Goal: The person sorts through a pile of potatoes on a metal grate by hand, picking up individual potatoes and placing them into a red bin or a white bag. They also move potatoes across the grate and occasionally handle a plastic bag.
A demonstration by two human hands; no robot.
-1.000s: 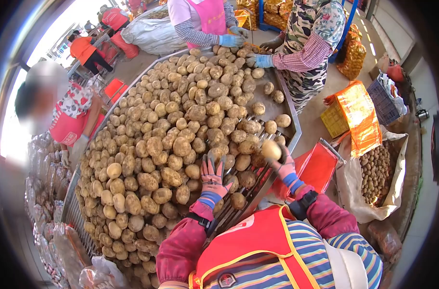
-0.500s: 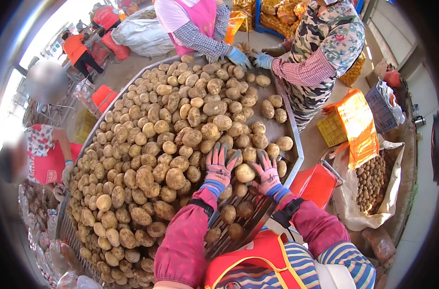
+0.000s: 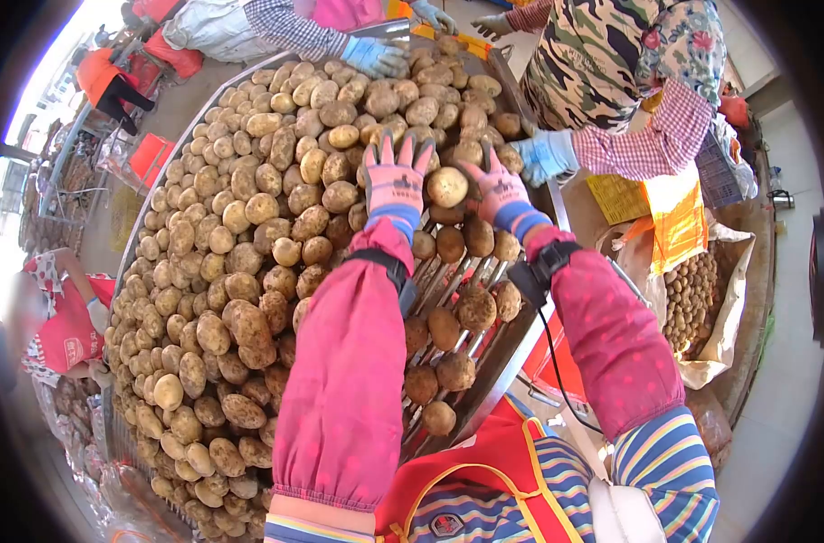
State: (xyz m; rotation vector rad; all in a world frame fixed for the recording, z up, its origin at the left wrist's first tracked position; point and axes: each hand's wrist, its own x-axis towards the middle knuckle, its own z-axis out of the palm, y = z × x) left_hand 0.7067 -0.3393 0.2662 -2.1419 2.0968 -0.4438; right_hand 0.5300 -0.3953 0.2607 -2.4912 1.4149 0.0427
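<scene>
A big heap of potatoes point(image 3: 222, 299) covers the metal sorting table point(image 3: 561, 213). My left hand point(image 3: 397, 176), in a pink and grey glove, lies on potatoes near the far right of the heap with its fingers spread. Beside it, my right hand point(image 3: 498, 185) is likewise spread, thumb and fingers apart, against potatoes. One pale potato point(image 3: 447, 186) sits between the two hands; neither hand is closed around it. Below my hands, several loose potatoes point(image 3: 444, 328) rest on metal slats point(image 3: 448, 281).
A co-worker's blue-gloved hand point(image 3: 546, 157) is close to my right hand. Another co-worker's glove point(image 3: 376, 57) touches the far potatoes. A person in a red apron point(image 3: 73, 335) stands at the left. Right of the table are a yellow crate point(image 3: 618, 199) and an open sack of potatoes point(image 3: 715, 348).
Both my hands have moved forward across the table, away from me. More slats and loose potatoes show below them. The co-workers' gloves, earlier close together at the far edge, are now apart.
</scene>
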